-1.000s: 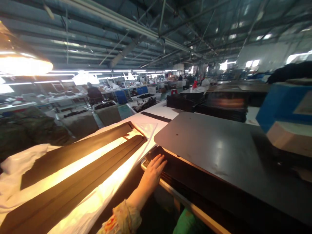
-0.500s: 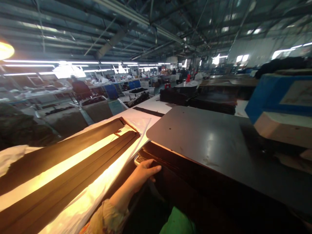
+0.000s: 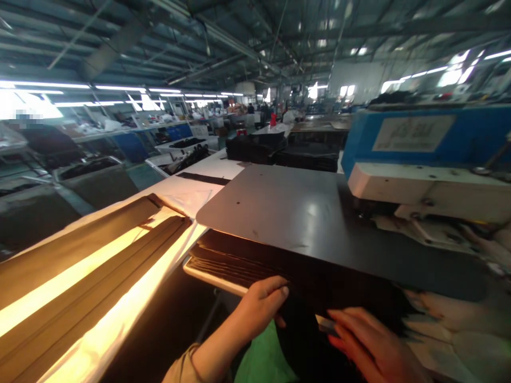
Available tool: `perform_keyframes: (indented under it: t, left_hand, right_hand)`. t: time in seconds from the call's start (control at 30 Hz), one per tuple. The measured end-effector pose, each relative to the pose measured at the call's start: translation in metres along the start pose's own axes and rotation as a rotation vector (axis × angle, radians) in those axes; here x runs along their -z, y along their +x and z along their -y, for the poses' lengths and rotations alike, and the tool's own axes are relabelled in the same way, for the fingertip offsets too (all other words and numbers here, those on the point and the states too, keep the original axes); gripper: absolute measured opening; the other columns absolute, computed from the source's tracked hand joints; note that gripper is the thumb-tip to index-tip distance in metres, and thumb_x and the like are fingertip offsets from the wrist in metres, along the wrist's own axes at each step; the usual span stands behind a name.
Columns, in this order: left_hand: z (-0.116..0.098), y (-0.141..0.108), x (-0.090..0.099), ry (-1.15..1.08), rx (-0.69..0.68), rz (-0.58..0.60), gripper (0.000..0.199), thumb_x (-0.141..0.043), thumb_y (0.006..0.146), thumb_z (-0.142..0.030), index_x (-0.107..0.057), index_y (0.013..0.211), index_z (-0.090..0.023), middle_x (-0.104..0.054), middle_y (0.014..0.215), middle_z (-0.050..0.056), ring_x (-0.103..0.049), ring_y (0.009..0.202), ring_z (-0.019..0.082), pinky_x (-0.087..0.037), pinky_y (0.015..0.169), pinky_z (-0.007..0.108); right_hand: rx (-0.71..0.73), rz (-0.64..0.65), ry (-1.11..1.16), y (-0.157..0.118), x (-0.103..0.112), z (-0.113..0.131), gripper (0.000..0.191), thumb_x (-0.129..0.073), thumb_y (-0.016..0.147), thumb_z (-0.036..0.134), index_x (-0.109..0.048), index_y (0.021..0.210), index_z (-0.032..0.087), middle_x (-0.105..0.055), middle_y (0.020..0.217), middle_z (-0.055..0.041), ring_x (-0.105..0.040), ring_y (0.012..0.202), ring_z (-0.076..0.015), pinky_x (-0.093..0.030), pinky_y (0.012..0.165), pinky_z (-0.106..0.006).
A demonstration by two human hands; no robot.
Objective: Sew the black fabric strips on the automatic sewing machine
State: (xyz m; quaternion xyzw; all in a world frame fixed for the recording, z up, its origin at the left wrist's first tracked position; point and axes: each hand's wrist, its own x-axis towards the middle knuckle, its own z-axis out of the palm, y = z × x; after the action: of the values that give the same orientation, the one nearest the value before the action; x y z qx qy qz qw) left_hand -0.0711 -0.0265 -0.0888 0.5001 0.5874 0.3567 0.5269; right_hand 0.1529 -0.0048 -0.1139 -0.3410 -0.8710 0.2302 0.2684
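Left grip [image 3: 263, 302]: cloth [image 3: 298, 322]; right grip [image 3: 369, 338]: tool [image 3: 326, 324]

The single view looked from the person's head, forward and down — close above the left hand [image 3: 265, 303] and right hand [image 3: 367, 338], over the grey tabletop [image 3: 279, 205] and up to the roof [image 3: 239, 32]; its farthest reach was perhaps too blurred to judge.

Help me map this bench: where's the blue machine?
In the head view, the blue machine stands at right, beyond the right hand, by the gray plate.
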Motion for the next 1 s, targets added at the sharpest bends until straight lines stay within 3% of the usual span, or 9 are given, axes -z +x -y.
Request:
perform_keyframes:
  t: [0.13, 0.3, 0.57, 0.77, 1.0]
  left_hand:
    - [0.000, 0.000, -0.010, 0.040, -0.018, -0.050, 0.025, -0.040, 0.079, -0.036, -0.046, 0.070, -0.014, -0.042, 0.062, -0.003, -0.051, 0.044, 0.008, -0.040, 0.041, 0.018]
    - [0.001, -0.003, -0.022, 0.083, -0.097, -0.086, 0.029, -0.037, 0.082, -0.039, -0.042, 0.066, -0.016, -0.038, 0.060, -0.004, -0.046, 0.045, 0.007, -0.039, 0.038, 0.017]
    - [-0.011, -0.015, -0.026, 0.381, -0.269, -0.038, 0.022, -0.031, 0.087, -0.025, -0.042, 0.071, -0.017, -0.047, 0.066, -0.002, -0.046, 0.064, 0.009, -0.037, 0.060, 0.020]
    - [-0.009, -0.015, -0.028, 0.532, -0.323, -0.055, 0.022, -0.033, 0.087, -0.024, -0.038, 0.066, -0.018, -0.048, 0.065, -0.001, -0.044, 0.061, 0.009, -0.033, 0.058, 0.021]
    - [0.000, -0.016, -0.032, 0.779, -0.477, -0.027, 0.012, -0.034, 0.082, -0.012, -0.041, 0.075, -0.018, -0.052, 0.071, 0.002, -0.049, 0.065, 0.013, -0.036, 0.058, 0.023]
  right_hand:
    - [0.114, -0.196, -0.131, 0.032, -0.011, 0.030, 0.023, -0.036, 0.087, 0.022, -0.054, 0.101, 0.018, -0.062, 0.080, -0.0047, -0.061, 0.070, -0.0124, -0.051, 0.061, -0.019]
    - [0.124, -0.263, -0.208, 0.039, -0.027, 0.036, 0.025, -0.032, 0.088, 0.018, -0.055, 0.098, 0.014, -0.060, 0.075, -0.0060, -0.060, 0.065, -0.0138, -0.050, 0.060, -0.022]
    - [-0.049, -0.079, 0.000, 0.036, -0.017, 0.034, 0.017, -0.036, 0.085, 0.015, -0.053, 0.082, 0.019, -0.057, 0.077, -0.0027, -0.057, 0.068, -0.0119, -0.046, 0.062, -0.021]
    - [-0.143, -0.025, 0.045, 0.038, -0.013, 0.040, 0.019, -0.035, 0.082, 0.010, -0.050, 0.076, 0.020, -0.056, 0.075, -0.0020, -0.056, 0.069, -0.0129, -0.044, 0.066, -0.023]
    - [-0.253, 0.057, 0.020, 0.037, -0.012, 0.040, 0.016, -0.038, 0.079, 0.011, -0.051, 0.075, 0.020, -0.056, 0.075, -0.0007, -0.055, 0.070, -0.0147, -0.040, 0.063, -0.026]
